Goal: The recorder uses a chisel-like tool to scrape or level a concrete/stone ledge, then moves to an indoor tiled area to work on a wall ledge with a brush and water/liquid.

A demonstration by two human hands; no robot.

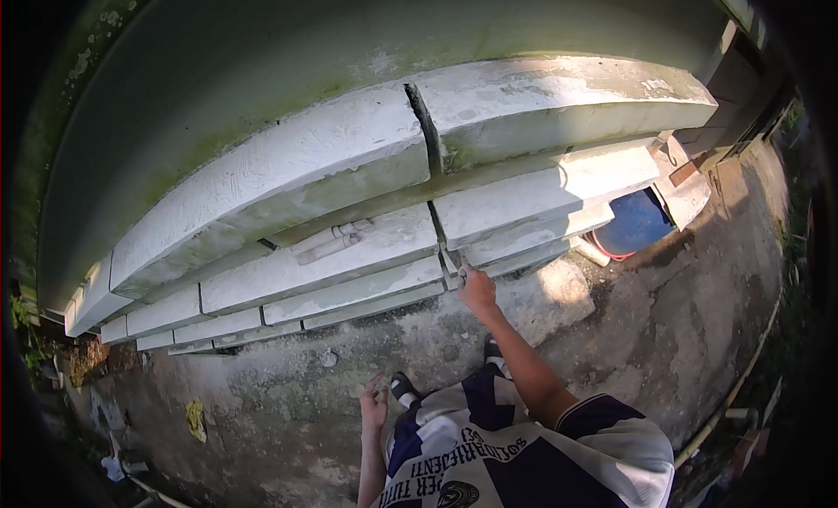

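My right hand (476, 290) reaches forward, closed around a small flat grey blade-like tool (452, 260). The tool's tip lies at the narrow gap between two pale slabs; its handle is hidden in my fingers. One of these slabs, with a whitish, rough top, is the right-hand slab (541, 189); the left-hand slab (249, 268) runs off toward the left. Low at my left side, my left hand (375, 408) hangs with its fingers apart and nothing in it, away from the slabs.
A long upper ledge (262, 172) with a dark split runs along the green-stained wall (288, 37). Greyish elongated items (333, 240) lie on the slab below. A blue-covered tub (635, 222) stands at right. Yellow scrap (195, 421) and a stone (328, 358) lie on the rough ground.
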